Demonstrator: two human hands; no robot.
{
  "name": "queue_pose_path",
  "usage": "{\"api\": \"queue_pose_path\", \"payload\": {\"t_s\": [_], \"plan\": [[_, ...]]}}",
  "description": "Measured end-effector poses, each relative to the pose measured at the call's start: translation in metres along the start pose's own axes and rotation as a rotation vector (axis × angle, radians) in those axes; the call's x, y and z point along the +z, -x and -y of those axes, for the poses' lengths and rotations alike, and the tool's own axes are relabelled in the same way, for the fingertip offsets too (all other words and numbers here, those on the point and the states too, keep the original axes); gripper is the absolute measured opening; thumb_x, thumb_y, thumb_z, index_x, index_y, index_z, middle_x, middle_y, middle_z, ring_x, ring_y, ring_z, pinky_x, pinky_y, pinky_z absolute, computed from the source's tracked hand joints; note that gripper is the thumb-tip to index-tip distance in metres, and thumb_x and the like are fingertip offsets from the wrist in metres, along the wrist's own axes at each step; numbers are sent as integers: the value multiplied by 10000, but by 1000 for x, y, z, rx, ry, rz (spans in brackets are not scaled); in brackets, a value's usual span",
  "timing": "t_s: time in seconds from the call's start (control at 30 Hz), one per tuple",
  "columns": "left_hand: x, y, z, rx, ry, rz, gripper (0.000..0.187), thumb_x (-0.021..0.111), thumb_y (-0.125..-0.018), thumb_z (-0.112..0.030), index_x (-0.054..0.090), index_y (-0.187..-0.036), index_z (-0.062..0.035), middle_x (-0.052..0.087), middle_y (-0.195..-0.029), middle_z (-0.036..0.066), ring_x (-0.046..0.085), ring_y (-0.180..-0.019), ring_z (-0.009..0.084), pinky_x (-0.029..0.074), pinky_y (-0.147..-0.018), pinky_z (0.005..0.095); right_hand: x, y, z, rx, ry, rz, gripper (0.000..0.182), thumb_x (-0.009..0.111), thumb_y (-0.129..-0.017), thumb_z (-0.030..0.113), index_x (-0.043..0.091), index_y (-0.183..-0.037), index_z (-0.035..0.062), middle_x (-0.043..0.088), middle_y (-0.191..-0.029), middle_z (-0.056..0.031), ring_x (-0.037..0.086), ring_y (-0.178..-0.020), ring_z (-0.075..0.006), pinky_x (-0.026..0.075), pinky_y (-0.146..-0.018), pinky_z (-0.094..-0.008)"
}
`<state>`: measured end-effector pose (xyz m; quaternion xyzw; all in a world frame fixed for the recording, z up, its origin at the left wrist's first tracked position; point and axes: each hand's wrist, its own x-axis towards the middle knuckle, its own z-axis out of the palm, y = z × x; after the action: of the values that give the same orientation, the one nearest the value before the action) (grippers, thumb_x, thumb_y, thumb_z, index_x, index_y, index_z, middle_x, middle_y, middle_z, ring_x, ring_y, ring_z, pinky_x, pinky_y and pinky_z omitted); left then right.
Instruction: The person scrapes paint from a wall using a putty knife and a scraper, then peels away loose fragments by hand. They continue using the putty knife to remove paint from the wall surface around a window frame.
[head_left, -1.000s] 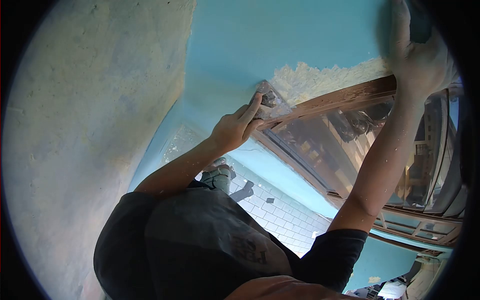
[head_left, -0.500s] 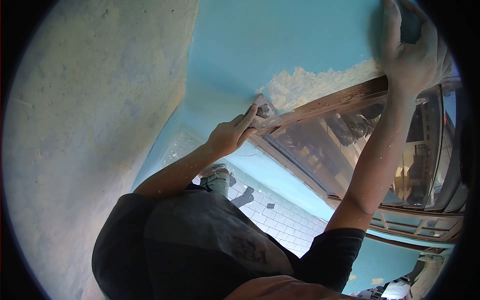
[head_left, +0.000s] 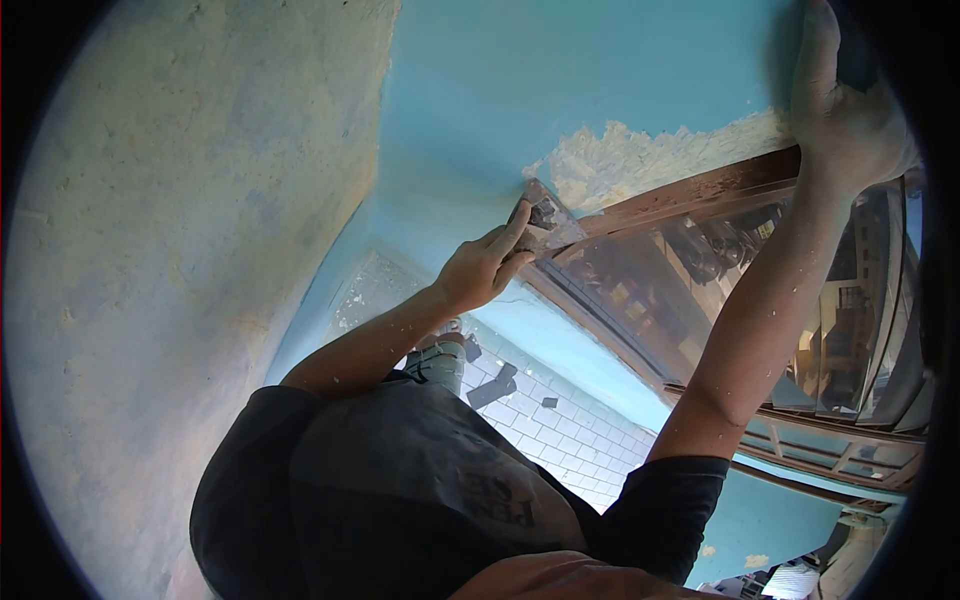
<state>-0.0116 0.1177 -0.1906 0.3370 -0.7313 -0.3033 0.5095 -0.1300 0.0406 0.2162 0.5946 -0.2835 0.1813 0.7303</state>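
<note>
My left hand (head_left: pixel 482 268) grips a putty knife, its flat, stained metal blade (head_left: pixel 552 232) lying against the blue wall. The index finger stretches along the blade. Right beside the blade starts a rough, pale patch of bare plaster (head_left: pixel 640 165) with ragged edges, where the blue paint is gone. The blade's lower corner meets the brown wooden frame (head_left: pixel 690 195) below the patch. Farther right, my right hand (head_left: pixel 855 125) rests on the wall with its thumb stretched up and apart from the fingers, which are partly hidden in shadow at the view's edge. I see nothing held in it.
A mottled, unpainted wall (head_left: pixel 190 230) rises close on the left. Glass louvres (head_left: pixel 690 270) sit in the window frame. Far below lies a pale tiled floor (head_left: pixel 540 430) with dark scraps (head_left: pixel 492 388) on it. Fine white flakes dot both forearms.
The view has shifted slightly, so the wall and both hands appear farther right. The putty knife stays at the left end of the bare patch; my right hand stays at the wall.
</note>
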Motion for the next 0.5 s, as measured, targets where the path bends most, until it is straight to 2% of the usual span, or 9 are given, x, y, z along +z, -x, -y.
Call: {"api": "queue_pose_path", "payload": {"t_s": [0.1,0.17,0.3,0.33,0.4,0.47,0.5], "plan": [[-3,4,1,-57,72,63,788,644,-1004,-163,183,-1609,41,551,-1404,346,642,-1182,469,546,-947,411,10,5,-2,-83,40,-78,167,700,-930,205,685,-1023,68,646,-1340,-141,616,-1241,-319,481,-1040,-447],[-2,10,1,-3,96,-10,784,631,-1011,-189,180,-1612,37,559,-1406,334,626,-1225,455,512,-997,401,29,14,1,143,-237,-358,179,707,-909,200,684,-1028,67,650,-1339,-130,627,-1219,-309,482,-1024,-429],[1,35,2,-60,111,33,804,635,-1011,-235,176,-1617,27,575,-1397,317,626,-1248,411,483,-1034,396,32,14,-22,26,-242,-316,188,723,-886,216,675,-996,71,662,-1322,-128,632,-1197,-317,485,-1003,-416],[0,43,0,-122,108,20,850,662,-994,-257,159,-1621,20,579,-1389,322,644,-1212,412,500,-1004,395,33,16,-13,80,-389,-393,208,724,-882,216,664,-1004,59,657,-1336,-141,617,-1229,-328,458,-1046,-444],[-3,56,-4,-183,103,23,897,688,-977,-280,142,-1625,13,583,-1381,326,663,-1177,414,518,-973,394,46,21,-5,120,-345,-400,222,725,-880,219,661,-1016,54,646,-1356,-157,589,-1277,-347,423,-1089,-473],[-7,65,-6,-261,134,-83,934,705,-966,-280,115,-1628,16,710,-1120,239,734,-922,303,559,-797,344,31,32,6,159,-293,-410,237,726,-879,221,658,-1028,50,635,-1376,-173,561,-1324,-366,388,-1131,-502],[-13,69,-9,-250,130,-71,934,705,-966,-280,115,-1628,16,710,-1120,239,734,-922,303,559,-797,344,8,37,23,246,-420,-289,245,726,-880,226,658,-1037,52,622,-1394,-186,530,-1357,-382,354,-1153,-526]]}}
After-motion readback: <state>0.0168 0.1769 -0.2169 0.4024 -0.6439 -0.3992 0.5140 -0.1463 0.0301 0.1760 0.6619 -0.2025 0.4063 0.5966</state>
